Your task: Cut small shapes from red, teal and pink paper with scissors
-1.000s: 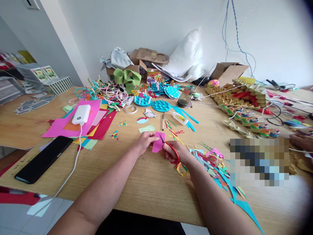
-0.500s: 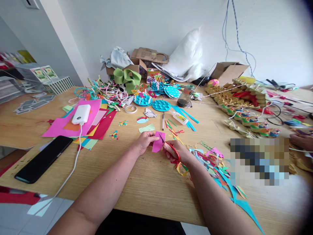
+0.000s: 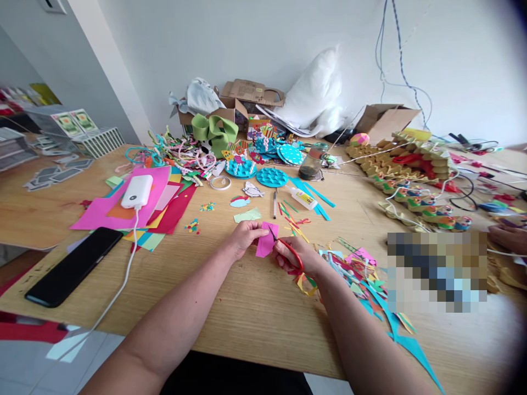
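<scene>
Between the thumb and fingers of my left hand point(image 3: 246, 237) is a small magenta piece of paper point(image 3: 264, 247), held by its left edge. My right hand point(image 3: 297, 253) grips red-handled scissors point(image 3: 293, 251), whose dark blades lie across the upper part of the paper. Just beyond my hands are a pale green paper piece point(image 3: 247, 214), a light blue and red paper fish point(image 3: 240, 202) and a white fish cutout point(image 3: 252, 190). A pen point(image 3: 274, 205) and thin coloured strips lie close by.
Paper scraps point(image 3: 354, 269) spread beside my right forearm. A glue bottle point(image 3: 303, 198) lies farther back. On the left are a black phone point(image 3: 74, 267), a white power bank point(image 3: 137, 191) with cable, and coloured sheets point(image 3: 99, 206). Another person's hand point(image 3: 508, 237) shows at the right edge.
</scene>
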Tool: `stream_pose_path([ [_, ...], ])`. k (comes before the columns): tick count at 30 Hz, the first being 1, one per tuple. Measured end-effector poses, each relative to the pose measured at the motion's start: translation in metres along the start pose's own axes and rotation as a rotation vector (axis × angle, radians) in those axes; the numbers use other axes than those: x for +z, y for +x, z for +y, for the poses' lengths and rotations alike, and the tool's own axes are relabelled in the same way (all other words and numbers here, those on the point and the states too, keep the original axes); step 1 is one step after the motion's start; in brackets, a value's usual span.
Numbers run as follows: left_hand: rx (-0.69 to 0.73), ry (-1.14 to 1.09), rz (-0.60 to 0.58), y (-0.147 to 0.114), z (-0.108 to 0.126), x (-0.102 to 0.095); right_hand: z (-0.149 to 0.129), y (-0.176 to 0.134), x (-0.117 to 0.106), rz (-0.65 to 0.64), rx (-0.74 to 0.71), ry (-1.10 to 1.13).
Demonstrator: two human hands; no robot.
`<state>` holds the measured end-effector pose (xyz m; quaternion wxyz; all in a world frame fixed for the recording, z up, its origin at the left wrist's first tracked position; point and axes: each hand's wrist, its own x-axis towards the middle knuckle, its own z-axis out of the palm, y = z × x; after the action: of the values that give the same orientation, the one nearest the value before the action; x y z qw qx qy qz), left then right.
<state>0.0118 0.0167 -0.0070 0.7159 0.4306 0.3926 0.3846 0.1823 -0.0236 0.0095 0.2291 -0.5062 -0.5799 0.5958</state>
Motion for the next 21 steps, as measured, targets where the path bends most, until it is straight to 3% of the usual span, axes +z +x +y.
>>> stream_pose_path([
  [21,-0.046,-0.045,-0.008,0.0009,0.0005,-0.0015,0.0029,0.0015,0.0,-0.002,0.028,0.096],
])
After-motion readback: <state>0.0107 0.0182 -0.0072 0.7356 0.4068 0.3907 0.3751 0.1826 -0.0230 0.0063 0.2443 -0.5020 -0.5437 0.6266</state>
